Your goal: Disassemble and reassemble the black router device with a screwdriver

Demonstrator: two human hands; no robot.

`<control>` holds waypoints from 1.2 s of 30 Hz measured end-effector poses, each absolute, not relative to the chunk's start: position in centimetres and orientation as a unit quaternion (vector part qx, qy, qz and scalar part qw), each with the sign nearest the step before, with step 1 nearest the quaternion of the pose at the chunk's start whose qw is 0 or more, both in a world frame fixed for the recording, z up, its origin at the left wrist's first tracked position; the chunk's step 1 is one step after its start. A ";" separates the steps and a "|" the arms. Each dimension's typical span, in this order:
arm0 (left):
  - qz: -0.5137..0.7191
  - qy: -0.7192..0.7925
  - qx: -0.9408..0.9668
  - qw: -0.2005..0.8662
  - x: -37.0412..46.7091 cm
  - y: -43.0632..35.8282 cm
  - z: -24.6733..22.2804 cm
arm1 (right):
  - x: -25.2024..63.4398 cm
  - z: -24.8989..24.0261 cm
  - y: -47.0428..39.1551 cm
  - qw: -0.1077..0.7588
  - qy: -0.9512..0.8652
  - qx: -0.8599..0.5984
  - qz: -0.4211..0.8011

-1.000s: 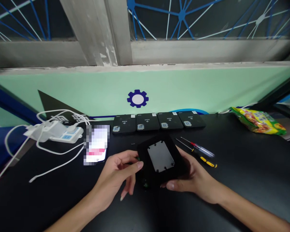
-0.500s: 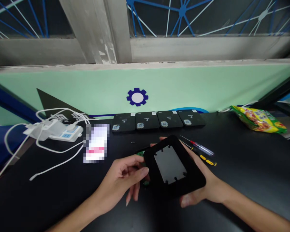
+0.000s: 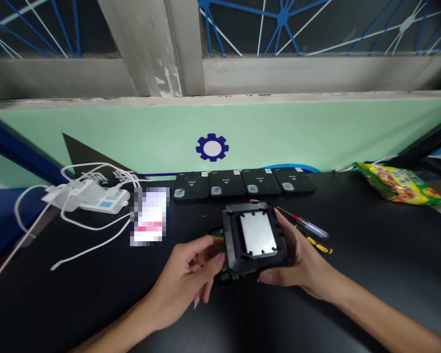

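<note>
My right hand [image 3: 297,260] is closed around the right side of a black plastic device cover [image 3: 232,245], its thumb at the near edge. A silver metal plate [image 3: 259,234] fixed with several dark screws faces up inside the cover. Under the cover's left edge a green circuit board [image 3: 225,275] shows in part, the rest hidden. My left hand [image 3: 196,267] pinches at that edge, thumb and index finger at the board and the other fingers curled below.
Several black boxes [image 3: 226,184] stand in a row along the wall. Right of the cover lie a clear-handled screwdriver [image 3: 314,228] and a yellow-and-black tool [image 3: 319,245]. A blurred phone [image 3: 150,215], a white power strip [image 3: 106,201] with cables, tiny screws [image 3: 205,215] and a snack bag [image 3: 399,184] are also on the table.
My right hand has tilted the black cover and shifted it slightly left and up, so its metal plate now looks bright. My left hand stays nearly still at its edge.
</note>
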State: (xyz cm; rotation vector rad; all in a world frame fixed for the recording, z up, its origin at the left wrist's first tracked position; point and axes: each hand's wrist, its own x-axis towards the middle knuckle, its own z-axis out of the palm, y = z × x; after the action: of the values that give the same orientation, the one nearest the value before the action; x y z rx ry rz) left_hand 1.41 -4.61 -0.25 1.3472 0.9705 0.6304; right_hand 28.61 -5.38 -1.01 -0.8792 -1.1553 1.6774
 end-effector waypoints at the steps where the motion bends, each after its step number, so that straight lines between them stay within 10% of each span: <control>1: 0.277 0.413 0.580 0.646 1.5 -4.7 -0.2 | 28.4 -1.0 -5.5 0.442 -0.469 -0.350 0.680; 9: 0.334 0.381 0.564 0.652 1.6 -4.4 -0.3 | 28.3 -1.7 -6.1 0.431 -0.496 -0.319 0.683; 20: 0.428 0.285 0.826 0.230 1.3 -5.4 -0.4 | 29.9 -0.3 -6.1 0.304 -0.426 -0.182 0.833; 36: 0.219 0.449 0.822 0.274 1.1 -4.0 -1.0 | 29.7 -1.8 -4.8 0.462 -0.350 -0.252 0.775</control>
State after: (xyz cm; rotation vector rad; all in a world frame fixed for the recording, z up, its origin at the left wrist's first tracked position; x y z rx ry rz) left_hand 1.13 -4.05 -0.99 2.2105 1.2088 0.5890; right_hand 29.74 -4.76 -1.83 -0.6191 -0.8607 1.9049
